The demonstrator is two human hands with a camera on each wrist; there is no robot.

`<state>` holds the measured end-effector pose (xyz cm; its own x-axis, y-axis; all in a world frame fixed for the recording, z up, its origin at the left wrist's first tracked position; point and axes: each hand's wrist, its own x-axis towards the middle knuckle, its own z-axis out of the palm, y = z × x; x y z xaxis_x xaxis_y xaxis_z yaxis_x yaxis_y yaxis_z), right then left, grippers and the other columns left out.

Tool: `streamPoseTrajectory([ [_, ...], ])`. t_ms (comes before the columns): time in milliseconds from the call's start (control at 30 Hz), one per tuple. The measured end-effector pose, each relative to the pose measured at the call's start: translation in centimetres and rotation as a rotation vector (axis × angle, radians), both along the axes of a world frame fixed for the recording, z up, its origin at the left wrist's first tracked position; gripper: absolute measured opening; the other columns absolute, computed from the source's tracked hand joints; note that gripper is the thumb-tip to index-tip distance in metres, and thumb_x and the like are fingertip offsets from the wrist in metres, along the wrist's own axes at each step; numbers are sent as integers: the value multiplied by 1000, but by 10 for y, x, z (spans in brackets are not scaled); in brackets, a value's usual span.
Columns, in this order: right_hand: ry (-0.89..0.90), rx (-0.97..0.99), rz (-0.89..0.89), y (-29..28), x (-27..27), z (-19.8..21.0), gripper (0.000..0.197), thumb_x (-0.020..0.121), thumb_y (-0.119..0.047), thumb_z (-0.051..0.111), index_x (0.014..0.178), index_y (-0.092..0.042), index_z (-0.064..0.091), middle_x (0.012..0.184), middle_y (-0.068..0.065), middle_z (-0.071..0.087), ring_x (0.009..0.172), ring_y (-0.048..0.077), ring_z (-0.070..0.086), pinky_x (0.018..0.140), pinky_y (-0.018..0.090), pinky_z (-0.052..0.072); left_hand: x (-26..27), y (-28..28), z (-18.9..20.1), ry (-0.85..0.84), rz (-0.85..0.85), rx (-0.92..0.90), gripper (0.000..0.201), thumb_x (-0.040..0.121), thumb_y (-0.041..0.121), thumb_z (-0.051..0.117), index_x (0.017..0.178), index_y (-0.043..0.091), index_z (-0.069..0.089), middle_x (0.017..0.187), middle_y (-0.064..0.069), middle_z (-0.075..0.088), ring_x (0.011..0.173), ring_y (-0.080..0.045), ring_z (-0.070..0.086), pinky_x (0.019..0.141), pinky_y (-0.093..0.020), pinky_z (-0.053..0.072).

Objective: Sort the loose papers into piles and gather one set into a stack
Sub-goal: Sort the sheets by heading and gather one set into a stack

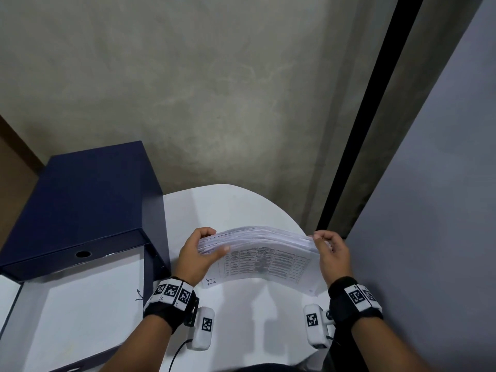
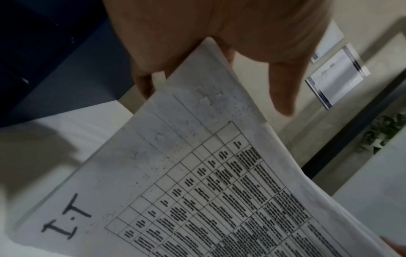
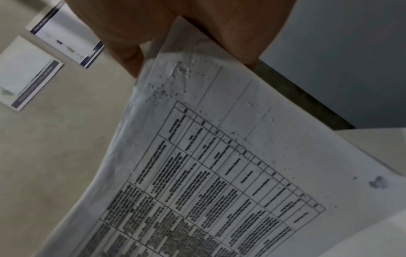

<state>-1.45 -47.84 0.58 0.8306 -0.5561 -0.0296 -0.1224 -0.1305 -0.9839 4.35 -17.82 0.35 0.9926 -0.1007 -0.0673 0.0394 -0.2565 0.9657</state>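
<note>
The left hand (image 1: 197, 253) grips one short edge of the sheaf of papers (image 1: 264, 260), thumb on top and fingers curled beneath; the right hand (image 1: 331, 255) pinches the opposite edge the same way. Both wrists are level, palms facing each other, so the sheaf hangs above the white table (image 1: 241, 318), bowed upward in the middle, its top sheet a printed grid marked "I.T". This looks like the gathering step: one set collected and being squared. Next it probably needs tapping on the table to align the fanned edges. A navy box (image 1: 88, 202) stands to the left.
</note>
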Motion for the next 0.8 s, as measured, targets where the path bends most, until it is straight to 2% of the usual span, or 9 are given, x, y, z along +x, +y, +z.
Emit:
streamPoseTrajectory([
  [67, 22, -35, 4, 0, 1, 1, 16, 91, -14, 63, 79, -25, 64, 90, -8, 67, 84, 10, 59, 67, 25, 42, 0, 4, -3, -3, -113, 100, 54, 68, 8, 85, 109, 29, 55, 110, 4, 62, 99, -13, 62, 84, -23, 52],
  [200, 85, -92, 16, 0, 5, 3, 11, 91, -23, 62, 81, -25, 64, 90, -8, 67, 93, 20, 62, 69, 23, 43, 0, 1, -3, -140, 23, 491, 31, 85, -1, 62, 95, 29, 57, 98, 5, 65, 90, -20, 64, 68, -22, 50],
  [267, 135, -303, 41, 0, 6, 12, 10, 89, -33, 63, 91, -24, 64, 96, -7, 66, 99, 23, 62, 75, 28, 47, 0, -4, 3, -234, 81, 579, 27, 86, -3, 59, 99, 21, 62, 97, 3, 66, 85, -20, 63, 70, -26, 50],
  [367, 76, -814, 204, 12, 12, 37, 46, 82, -52, 61, 121, -26, 57, 125, -6, 59, 119, 17, 53, 103, 44, 43, 2, -14, 19, -395, 33, 659, 37, 74, -11, 60, 96, 18, 66, 91, 2, 67, 78, -21, 63, 67, -29, 52],
  [500, 135, -1102, 624, 49, 29, 56, 80, 78, -55, 60, 147, -32, 25, 156, -8, 31, 148, 18, 22, 120, 52, 18, 7, -36, 53, -660, -128, 791, 39, 56, -6, 69, 82, 21, 65, 70, 3, 61, 59, -24, 59, 51, -32, 47],
  [567, 145, -1157, 691, 65, 35, 56, 68, 81, -36, 58, 144, -32, 31, 148, -5, 44, 142, 22, 35, 115, 47, 29, 6, -48, 70, -798, -182, 852, 36, 54, -2, 62, 80, 24, 63, 65, 5, 60, 56, -23, 59, 55, -32, 44],
  [667, 105, -1095, 668, 69, 38, 61, 46, 80, -26, 43, 125, -28, 53, 112, 2, 70, 103, 31, 64, 82, 37, 50, 3, -59, 88, -869, -158, 853, 35, 64, 2, 64, 86, 29, 56, 66, 8, 63, 62, -18, 61, 72, -31, 34],
  [733, 10, -992, 628, 61, 36, 67, 46, 77, -31, 33, 112, -24, 61, 96, 7, 73, 88, 35, 65, 69, 35, 49, 1, -54, 92, -845, -9, 825, 29, 75, 11, 67, 96, 30, 58, 86, 11, 68, 82, -15, 64, 81, -29, 30],
  [800, -38, -826, 518, 43, 37, 70, 27, 86, -22, 44, 104, -20, 64, 85, 7, 73, 79, 34, 67, 65, 31, 48, 0, -41, 86, -806, 232, 793, 31, 80, 17, 67, 109, 24, 60, 121, 3, 62, 112, -19, 55, 92, -34, 31],
])
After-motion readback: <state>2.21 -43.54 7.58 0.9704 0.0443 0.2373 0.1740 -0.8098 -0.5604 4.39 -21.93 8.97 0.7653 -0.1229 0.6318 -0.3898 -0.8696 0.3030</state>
